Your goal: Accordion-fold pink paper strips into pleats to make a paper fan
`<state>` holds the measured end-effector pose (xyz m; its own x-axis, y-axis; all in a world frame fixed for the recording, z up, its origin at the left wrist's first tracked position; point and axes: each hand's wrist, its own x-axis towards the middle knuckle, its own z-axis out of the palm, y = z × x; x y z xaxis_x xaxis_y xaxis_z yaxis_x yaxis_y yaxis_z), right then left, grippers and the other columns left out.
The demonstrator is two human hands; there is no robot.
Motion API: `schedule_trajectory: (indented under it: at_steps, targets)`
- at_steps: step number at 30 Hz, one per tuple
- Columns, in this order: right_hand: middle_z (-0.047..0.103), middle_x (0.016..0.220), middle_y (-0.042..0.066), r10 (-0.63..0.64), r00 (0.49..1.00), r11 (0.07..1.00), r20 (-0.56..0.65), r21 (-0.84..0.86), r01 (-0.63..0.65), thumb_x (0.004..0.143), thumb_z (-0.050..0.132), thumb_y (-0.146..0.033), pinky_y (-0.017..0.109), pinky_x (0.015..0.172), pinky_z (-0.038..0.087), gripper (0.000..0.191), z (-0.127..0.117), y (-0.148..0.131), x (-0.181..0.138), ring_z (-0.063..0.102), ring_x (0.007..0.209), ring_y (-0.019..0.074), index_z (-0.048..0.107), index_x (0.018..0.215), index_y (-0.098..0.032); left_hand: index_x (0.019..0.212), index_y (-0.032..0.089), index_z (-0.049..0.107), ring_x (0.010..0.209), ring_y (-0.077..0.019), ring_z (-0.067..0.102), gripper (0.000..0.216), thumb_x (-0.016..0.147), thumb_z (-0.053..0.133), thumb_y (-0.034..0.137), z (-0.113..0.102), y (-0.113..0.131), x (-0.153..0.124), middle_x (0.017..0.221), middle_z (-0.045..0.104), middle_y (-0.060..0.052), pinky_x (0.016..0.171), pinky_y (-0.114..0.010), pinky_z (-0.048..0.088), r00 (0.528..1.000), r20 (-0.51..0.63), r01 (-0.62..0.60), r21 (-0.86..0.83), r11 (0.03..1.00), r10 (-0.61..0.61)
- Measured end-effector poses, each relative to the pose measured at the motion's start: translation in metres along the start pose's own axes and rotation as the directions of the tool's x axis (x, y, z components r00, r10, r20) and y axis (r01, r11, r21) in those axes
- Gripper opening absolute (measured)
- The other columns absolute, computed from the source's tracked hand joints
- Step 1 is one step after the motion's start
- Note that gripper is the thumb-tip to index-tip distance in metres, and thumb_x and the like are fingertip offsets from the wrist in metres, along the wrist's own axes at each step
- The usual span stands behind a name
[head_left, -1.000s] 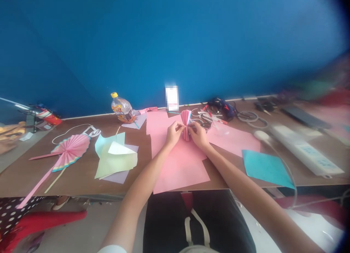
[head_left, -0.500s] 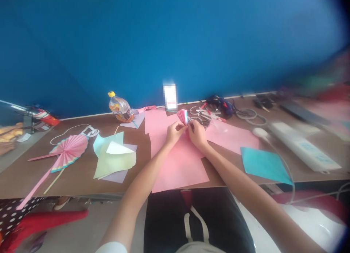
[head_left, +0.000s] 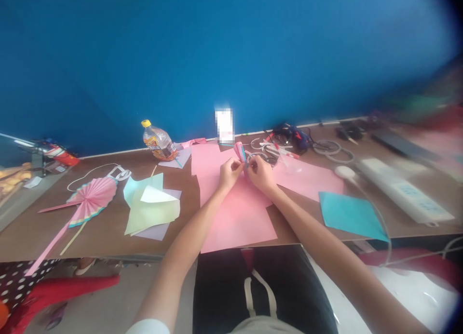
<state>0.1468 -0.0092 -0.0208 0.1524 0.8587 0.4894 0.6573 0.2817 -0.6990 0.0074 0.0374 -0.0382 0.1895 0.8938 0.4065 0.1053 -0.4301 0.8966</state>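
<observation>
Between my two hands is a pleated strip of pink paper [head_left: 238, 150] with a blue edge, its folds pressed narrow and its top pointing away from me. My left hand [head_left: 230, 172] pinches its lower left side. On the lower right side, my right hand [head_left: 259, 170] has its fingers curled in a pinch, close to the left one. The fingertips hide the lower end of the folds. Large pink sheets [head_left: 235, 218] lie under both hands. A finished-looking pink paper fan [head_left: 92, 199] with a blue and yellow rim lies far left.
Left of the pink sheets are loose green and blue papers [head_left: 152, 213] and a plastic bottle [head_left: 159, 142] with a yellow cap. To the right lie a teal sheet [head_left: 350, 214], a white power strip [head_left: 405, 192] and tangled cables [head_left: 331, 152]. A bright phone-like screen [head_left: 224, 124] stands at the wall.
The pleated paper was slightly fanned out at the top; now its folds are squeezed into a narrower bundle. Both hands stay at nearly the same spot.
</observation>
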Motion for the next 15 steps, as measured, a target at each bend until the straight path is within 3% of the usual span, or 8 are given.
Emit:
schedule_trajectory:
  at_steps: [8, 15]
  targets:
    - [0.068, 0.086, 0.006, -0.049, 0.997, 0.99, -0.067, 0.129, 0.057, 0.084, 0.046, -0.025, 0.029, 0.068, 0.044, 0.017, -0.008, 0.004, 0.005, 0.058, 0.069, 0.0168, 0.062, 0.085, -0.019, 0.07, 0.016, 0.056, 0.064, -0.0107, 0.056, 0.032, 0.071, 0.069, 0.045, -0.001, -0.004, 0.003, 0.068, 0.061, 0.0, 0.065, -0.023, 0.045, 0.998, 0.025, 0.05, -0.021, 0.999, -0.05]
    - [0.066, 0.091, 0.007, -0.169, 0.977, 0.98, -0.13, 0.083, 0.18, 0.088, 0.045, -0.024, 0.032, 0.077, 0.046, 0.021, -0.014, -0.002, 0.005, 0.06, 0.084, 0.0198, 0.066, 0.087, -0.021, 0.076, 0.015, 0.059, 0.07, -0.0123, 0.06, 0.032, 0.07, 0.07, 0.044, 0.0, -0.001, 0.002, 0.075, 0.064, -0.002, 0.071, -0.027, 0.048, 0.99, 0.121, 0.089, -0.103, 0.991, -0.077]
